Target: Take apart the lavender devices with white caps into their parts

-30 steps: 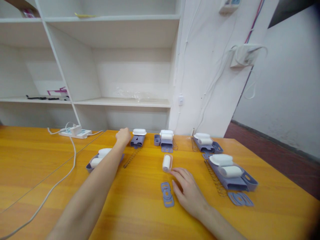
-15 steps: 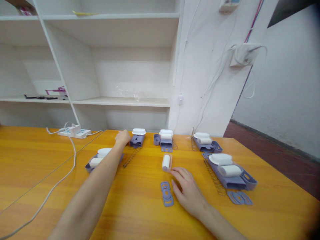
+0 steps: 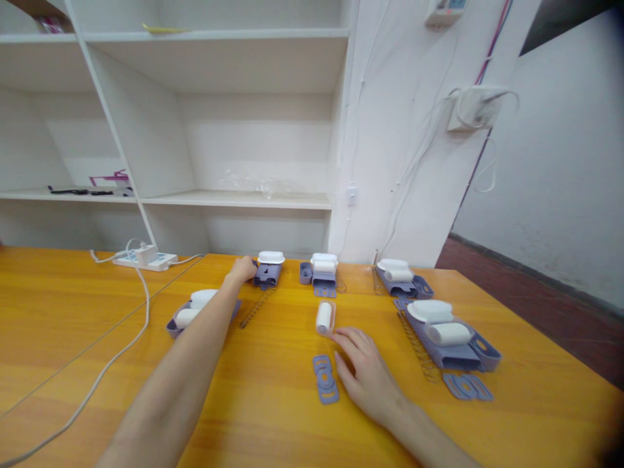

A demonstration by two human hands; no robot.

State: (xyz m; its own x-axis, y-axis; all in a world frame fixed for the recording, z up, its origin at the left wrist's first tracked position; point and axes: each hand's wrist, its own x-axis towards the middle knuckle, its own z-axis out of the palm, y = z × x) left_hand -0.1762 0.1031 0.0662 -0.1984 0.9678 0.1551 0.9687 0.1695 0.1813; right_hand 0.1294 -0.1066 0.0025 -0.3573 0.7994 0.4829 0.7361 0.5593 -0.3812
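My left hand [image 3: 240, 268] reaches far across the orange table [image 3: 273, 416] and its fingers close on the left side of a purple holder with a white cap [image 3: 268, 270]. A long metal spring [image 3: 257, 307] lies just in front of that holder. My right hand [image 3: 365, 374] rests flat on the table with fingers stretched out, fingertips beside a white roller [image 3: 324, 317]. A flat purple plate [image 3: 325, 379] lies just left of that hand.
More purple holders with white rollers sit at the left [image 3: 191, 313], back middle [image 3: 324, 273], back right [image 3: 400, 275] and right [image 3: 451, 341]. A white power strip [image 3: 145, 259] with a cable trails over the left side. White shelves stand behind the table.
My left hand has crept a little to the right and its fingers now touch the purple holder. My right hand stays where it was.
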